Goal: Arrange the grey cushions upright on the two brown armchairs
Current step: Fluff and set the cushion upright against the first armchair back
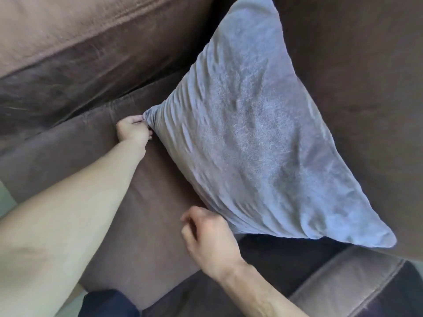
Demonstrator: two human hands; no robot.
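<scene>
Left hand (134, 130) pinches grey cushion (251, 133) corner; right hand (210, 236) loosely open, seemingly touching lower edge

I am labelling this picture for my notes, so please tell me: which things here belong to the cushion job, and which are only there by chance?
Belongs to the job:
- grey cushion, leaning against the chair back
- brown armchair
- left hand, pinching a cushion corner
- right hand, by the cushion's lower edge

Only there:
- dark blue trouser leg
- pale floor
</scene>
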